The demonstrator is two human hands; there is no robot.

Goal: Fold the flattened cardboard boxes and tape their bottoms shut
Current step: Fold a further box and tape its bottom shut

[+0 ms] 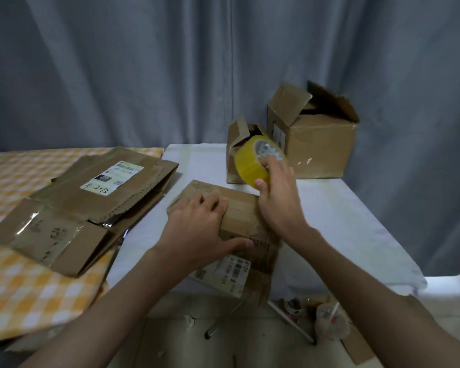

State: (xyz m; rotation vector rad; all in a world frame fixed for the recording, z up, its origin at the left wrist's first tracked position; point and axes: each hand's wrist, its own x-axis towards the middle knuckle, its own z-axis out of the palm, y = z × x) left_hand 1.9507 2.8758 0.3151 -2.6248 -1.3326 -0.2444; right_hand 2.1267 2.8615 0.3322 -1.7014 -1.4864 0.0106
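Both hands work: left hand (197, 224) lies flat pinning the box (239, 216) flaps on the bench (343, 213) — right hand (276, 187) grips the tape (250, 163), ready to seal.

Matt, creased brown cardboard box (239, 216); glossy yellow plastic tape roll (252, 162); white cloth table cover (337, 221)

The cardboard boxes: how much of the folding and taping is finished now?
Two brown folded boxes stand at the back of the white table, apparently done. In hand: the left hand presses a small brown box, the right hand holds the yellow tape roll. Left: flattened cardboard boxes on the checked cloth.
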